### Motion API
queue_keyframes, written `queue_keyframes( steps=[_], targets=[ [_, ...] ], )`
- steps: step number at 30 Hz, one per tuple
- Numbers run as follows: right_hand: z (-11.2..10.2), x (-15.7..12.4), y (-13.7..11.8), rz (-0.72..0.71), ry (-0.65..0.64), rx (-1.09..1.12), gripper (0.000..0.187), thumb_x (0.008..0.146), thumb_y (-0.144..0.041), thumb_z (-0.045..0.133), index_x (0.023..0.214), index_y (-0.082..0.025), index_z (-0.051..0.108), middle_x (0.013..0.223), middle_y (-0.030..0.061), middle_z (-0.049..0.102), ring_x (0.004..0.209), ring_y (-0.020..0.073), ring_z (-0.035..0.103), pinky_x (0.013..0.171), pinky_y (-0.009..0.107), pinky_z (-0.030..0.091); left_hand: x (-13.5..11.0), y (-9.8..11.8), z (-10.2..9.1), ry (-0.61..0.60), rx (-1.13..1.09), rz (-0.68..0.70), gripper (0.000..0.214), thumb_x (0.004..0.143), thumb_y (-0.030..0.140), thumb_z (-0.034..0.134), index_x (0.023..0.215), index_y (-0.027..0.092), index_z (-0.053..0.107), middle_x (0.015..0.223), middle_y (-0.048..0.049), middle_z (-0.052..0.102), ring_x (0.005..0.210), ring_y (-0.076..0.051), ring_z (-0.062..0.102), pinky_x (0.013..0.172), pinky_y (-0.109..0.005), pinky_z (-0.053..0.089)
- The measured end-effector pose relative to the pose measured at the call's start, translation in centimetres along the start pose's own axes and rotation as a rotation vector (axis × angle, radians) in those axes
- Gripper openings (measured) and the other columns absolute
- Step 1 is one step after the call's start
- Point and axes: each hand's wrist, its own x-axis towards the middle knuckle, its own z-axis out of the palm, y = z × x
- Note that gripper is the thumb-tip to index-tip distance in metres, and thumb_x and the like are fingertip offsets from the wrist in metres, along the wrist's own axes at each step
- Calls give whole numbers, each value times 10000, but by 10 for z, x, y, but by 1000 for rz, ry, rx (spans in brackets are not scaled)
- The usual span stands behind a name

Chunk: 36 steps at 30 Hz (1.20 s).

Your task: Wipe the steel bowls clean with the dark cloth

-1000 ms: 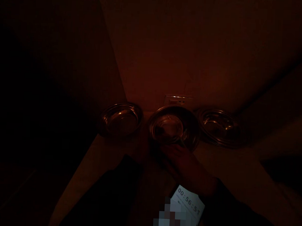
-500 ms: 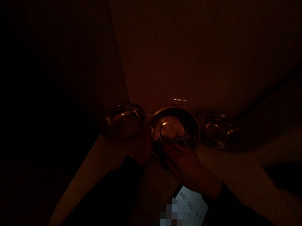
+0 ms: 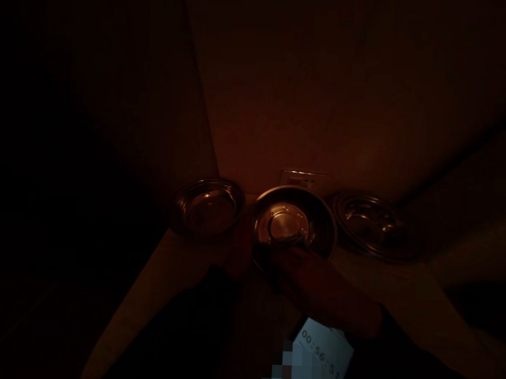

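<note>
The scene is very dark. A round steel bowl [image 3: 293, 227] sits in the middle of a pale counter [image 3: 399, 296], tipped slightly toward me. My left hand [image 3: 238, 255] grips its left rim; the fingers barely show. My right hand [image 3: 316, 284] lies over the bowl's near rim, fingers curled down into the bowl, pressing on something I cannot make out. A lit timer display [image 3: 323, 354] sits at my right wrist.
A second steel bowl [image 3: 208, 210] stands to the left and a wider steel plate [image 3: 375, 225] to the right, both against the wall. A wall socket [image 3: 302, 179] is just behind the middle bowl. The counter's left edge drops into darkness.
My right hand has slid back toward me from the bowl's inside to its near rim, baring more of the bowl's shiny bottom. My left hand stays at the rim.
</note>
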Motion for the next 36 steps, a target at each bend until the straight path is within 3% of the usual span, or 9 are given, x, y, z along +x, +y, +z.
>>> queue_keyframes(
  steps=[4,7,9,15,20,25,31,36],
  targets=[
    [-5,-10,1,31,-36,-47,316,960,-249,456,1238,-199,599,1164,91,683,1025,253,608,890,452,469,1,6,1,-25,7,-5,405,940,429,352,1106,187,630,1224,-85,663,1215,-233,562,1117,-414,349],
    [0,-7,1,8,-19,-49,359,976,-258,421,1303,-184,551,1266,107,637,1112,264,573,930,478,455,3,8,0,5,95,3,324,912,347,423,1107,191,629,1267,-75,647,1301,-226,492,1166,-404,267],
    [5,0,0,-18,8,-49,385,986,-261,402,1343,-167,512,1332,110,595,1157,263,544,956,480,449,4,9,0,17,129,-29,325,923,303,394,1125,193,624,1304,-68,629,1343,-211,450,1188,-398,214],
    [14,36,5,-17,153,-136,462,962,-197,420,1407,-77,436,1441,132,495,1243,307,452,1002,503,437,6,11,5,45,81,-109,401,953,274,305,1228,165,576,1383,-96,574,1326,-198,483,1166,-393,277],
    [11,45,4,9,195,-175,460,935,-155,446,1390,-85,463,1422,124,518,1235,304,464,1003,480,448,5,7,3,49,77,-135,384,943,277,323,1169,154,607,1337,-115,608,1326,-217,483,1159,-407,293],
    [1,34,-4,-10,64,-202,402,920,-132,479,1318,-127,529,1357,113,577,1200,287,509,907,436,505,3,1,0,44,74,-79,357,937,305,362,1158,196,620,1320,-69,625,1279,-211,525,1155,-405,303],
    [-10,26,-8,33,-153,-151,238,895,-129,500,1079,-196,636,1077,61,712,946,243,653,716,339,516,3,-2,0,10,6,-48,358,948,391,363,1066,219,654,1197,-56,683,1281,-227,521,1144,-401,316],
    [-16,24,-11,35,-163,-146,226,875,-99,502,1024,-184,649,1029,67,723,930,250,661,686,334,502,2,-2,-3,64,73,-88,314,937,343,390,1065,206,642,1213,-68,673,1276,-241,516,1155,-420,286]
  ],
)
